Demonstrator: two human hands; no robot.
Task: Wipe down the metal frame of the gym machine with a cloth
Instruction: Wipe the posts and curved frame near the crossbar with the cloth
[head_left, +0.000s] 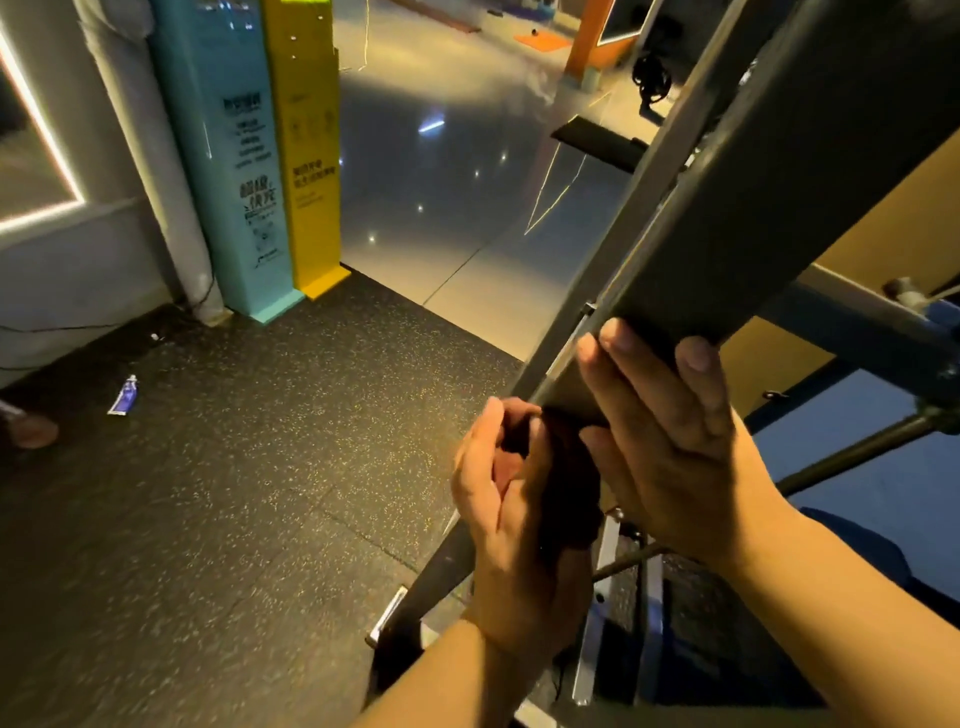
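A dark grey metal beam of the gym machine (753, 208) slants from the upper right down to the lower middle. My left hand (514, 525) grips a dark cloth (569, 488) bunched against the beam's lower stretch. My right hand (670, 441) lies just above it with straight fingers pressed flat on the beam's near face, fingertips reaching the beam's upper edge. Much of the cloth is hidden between my two hands.
Black speckled rubber flooring (234, 493) spreads to the left, with a small blue tube (123, 396) lying on it. Teal (228, 156) and yellow (309, 145) pillars stand at the back left. Thinner machine bars (852, 452) and blue padding cross at the right.
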